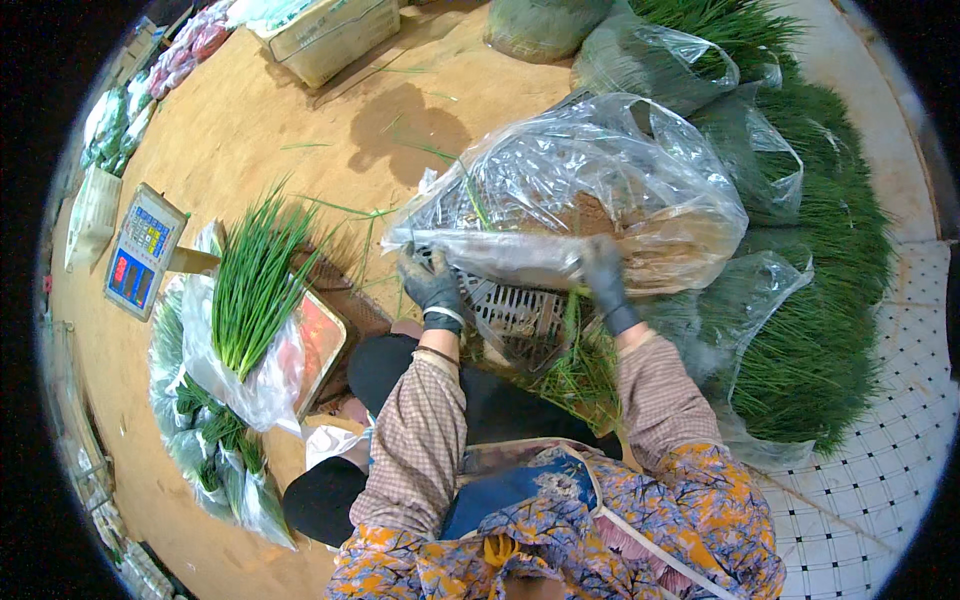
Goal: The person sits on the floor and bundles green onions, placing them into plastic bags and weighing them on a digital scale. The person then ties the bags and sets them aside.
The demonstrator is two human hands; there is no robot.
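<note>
A large clear plastic bag (pixel 570 165) lies spread over a slatted plastic crate (pixel 517 307) in front of me. My left hand (pixel 431 283), in a dark glove, grips the near left corner of the bag's folded edge. Farther right along that same edge is my gloved right hand (pixel 606 281), blurred, with its fingers closed on the plastic. Brown soil-like matter shows through the bag. Loose green stalks (pixel 581 367) lie beside the crate, below my right hand.
At left, a bunch of green chives (pixel 262 285) lies on plastic on a scale's platform (pixel 326 337), beside its display (pixel 142 251). Bagged bunches (pixel 217 465) lie below it. Dense greens (pixel 810 300) in bags line the right. A foam box (pixel 330 41) stands at the back.
</note>
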